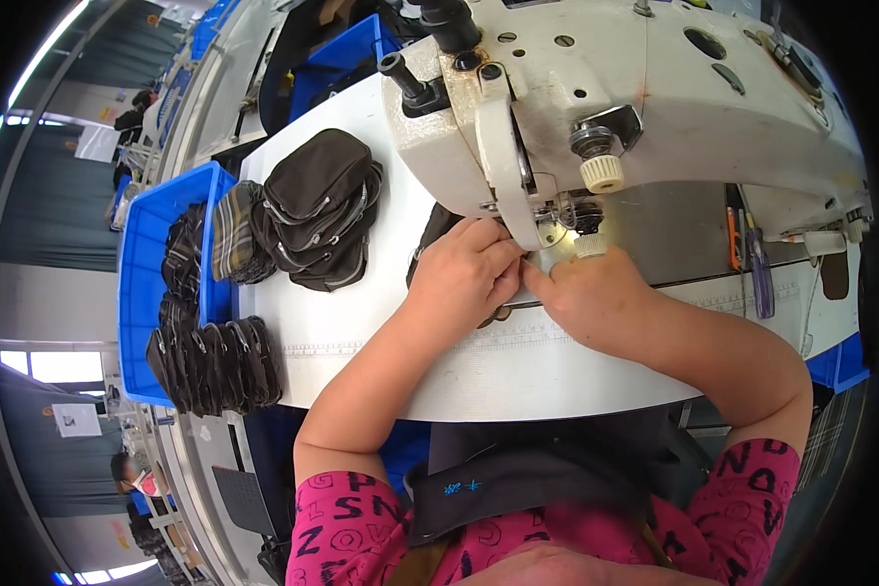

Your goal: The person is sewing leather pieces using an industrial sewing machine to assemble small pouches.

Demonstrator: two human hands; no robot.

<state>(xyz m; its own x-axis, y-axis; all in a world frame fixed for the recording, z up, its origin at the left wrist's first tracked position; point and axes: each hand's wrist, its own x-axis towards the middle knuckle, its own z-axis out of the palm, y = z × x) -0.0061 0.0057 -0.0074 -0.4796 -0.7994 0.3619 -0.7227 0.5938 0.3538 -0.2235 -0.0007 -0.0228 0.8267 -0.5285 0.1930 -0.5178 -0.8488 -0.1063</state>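
Both my hands are close together beneath the head of a white sewing machine (518,127). My left hand (466,276) has its fingers curled down on a dark fabric piece (438,227), which shows beyond the knuckles and is mostly covered. Thumb and fingers of my right hand (593,298) press together at the same piece, touching the left fingertips. A small dark edge of it, with a rounded tab, pokes out below the hands. The needle area lies just beyond my fingers, partly hidden by the machine's white lever.
Left of the machine sits a stack of dark zippered pouches (317,200) beside plaid fabric pieces (232,234). A blue bin (139,293) holds more, with a row of dark pouches (215,366) at its near side. A purple-handled screwdriver (760,273) lies right, on the white tabletop (361,376).
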